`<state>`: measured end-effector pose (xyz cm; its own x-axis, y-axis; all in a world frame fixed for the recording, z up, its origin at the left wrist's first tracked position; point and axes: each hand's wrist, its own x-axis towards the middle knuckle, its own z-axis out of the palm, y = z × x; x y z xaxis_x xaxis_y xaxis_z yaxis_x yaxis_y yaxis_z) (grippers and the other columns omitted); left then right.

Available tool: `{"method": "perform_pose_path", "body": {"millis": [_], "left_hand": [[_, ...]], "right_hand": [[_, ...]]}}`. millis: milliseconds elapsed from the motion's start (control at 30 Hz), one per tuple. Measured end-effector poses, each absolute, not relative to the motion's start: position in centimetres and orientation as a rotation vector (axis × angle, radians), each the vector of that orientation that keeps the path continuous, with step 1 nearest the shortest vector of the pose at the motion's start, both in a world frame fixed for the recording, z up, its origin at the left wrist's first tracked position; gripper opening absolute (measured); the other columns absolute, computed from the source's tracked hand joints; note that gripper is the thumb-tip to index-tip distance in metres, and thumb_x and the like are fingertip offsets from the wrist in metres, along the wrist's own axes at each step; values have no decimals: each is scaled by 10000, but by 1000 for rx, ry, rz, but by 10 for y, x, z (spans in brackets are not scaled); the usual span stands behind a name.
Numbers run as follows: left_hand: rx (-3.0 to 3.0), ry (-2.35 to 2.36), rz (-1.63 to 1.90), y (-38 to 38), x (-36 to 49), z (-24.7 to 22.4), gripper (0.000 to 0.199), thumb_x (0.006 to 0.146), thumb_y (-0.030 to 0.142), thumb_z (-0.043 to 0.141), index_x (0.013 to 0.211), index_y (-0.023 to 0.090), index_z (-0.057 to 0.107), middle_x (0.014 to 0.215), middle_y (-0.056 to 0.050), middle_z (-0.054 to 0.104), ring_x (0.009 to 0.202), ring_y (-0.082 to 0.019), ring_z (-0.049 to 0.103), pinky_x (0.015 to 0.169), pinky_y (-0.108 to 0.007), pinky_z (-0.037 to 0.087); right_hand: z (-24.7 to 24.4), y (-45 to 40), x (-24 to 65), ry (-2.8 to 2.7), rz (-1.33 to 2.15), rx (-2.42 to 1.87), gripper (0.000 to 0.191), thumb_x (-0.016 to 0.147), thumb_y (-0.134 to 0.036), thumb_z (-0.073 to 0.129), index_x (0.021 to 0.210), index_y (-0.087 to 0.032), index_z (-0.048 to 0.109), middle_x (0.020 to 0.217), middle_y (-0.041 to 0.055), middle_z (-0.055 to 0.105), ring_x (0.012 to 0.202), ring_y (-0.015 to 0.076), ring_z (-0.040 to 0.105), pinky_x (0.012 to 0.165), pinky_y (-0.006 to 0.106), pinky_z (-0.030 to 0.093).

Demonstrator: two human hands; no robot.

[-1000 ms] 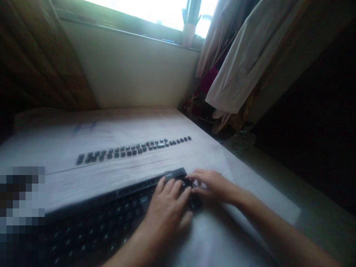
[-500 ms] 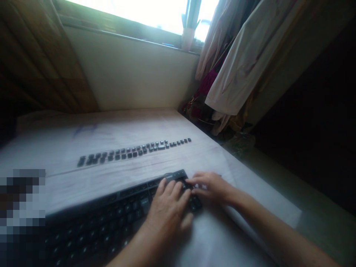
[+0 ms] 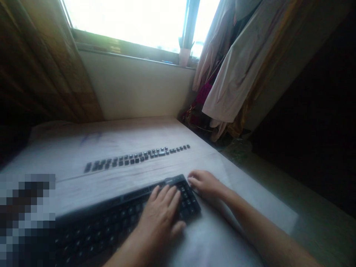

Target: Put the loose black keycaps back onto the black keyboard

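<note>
A black computer keyboard (image 3: 190, 202) lies slanted across the near part of the table. My left hand (image 3: 160, 211) rests on it with fingers spread, covering some keys left of the number pad. Just off the keyboard's top right corner is my right hand (image 3: 205, 183), its fingers curled and the tips pressed together. Whatever those tips may hold is too small and blurred to make out. Beyond the keyboard, loose black keycaps (image 3: 137, 160) are laid out on the table in two slanting rows.
The table (image 3: 236, 178) has a pale cloth cover and ends at an edge on the right. Clothes (image 3: 222, 89) hang past that edge. A window with a cup (image 3: 184, 56) on its sill is behind, and a brown curtain (image 3: 52, 66) hangs at left.
My right hand has drawn back from the number pad to beside the keyboard, its fingers closing. My left hand has shifted slightly left, uncovering number pad keys. The view has tilted up a little.
</note>
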<state>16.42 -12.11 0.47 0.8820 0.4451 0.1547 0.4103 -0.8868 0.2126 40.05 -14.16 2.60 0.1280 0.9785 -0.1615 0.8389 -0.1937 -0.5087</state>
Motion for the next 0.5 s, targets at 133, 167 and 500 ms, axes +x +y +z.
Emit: {"method": "perform_pose_path", "body": {"millis": [133,167,500], "left_hand": [[2849,738,144,-114,128,7,790,805,475,688,1482,201,388,1531,-109,376,1397,-339,357,1160,-542,246],[2843,748,120,-112,119,7,794,806,478,685,1489,213,376,1537,-100,360,1404,-334,347,1162,-537,244],[2768,945,-43,-108,52,20,834,815,566,654,1516,288,298,1572,-78,251,1438,-340,251,1163,-568,199]], "right_hand": [[32,-122,394,-1883,641,-2145,241,824,-290,573,906,-165,763,916,102,763,864,242,682,765,301,482],[33,-120,394,-1914,647,-2142,242,819,-278,570,910,-166,765,913,99,763,857,241,683,758,297,481],[42,-126,392,-2081,585,-2150,296,809,-209,507,986,-177,741,994,106,754,915,232,680,773,286,482]]}}
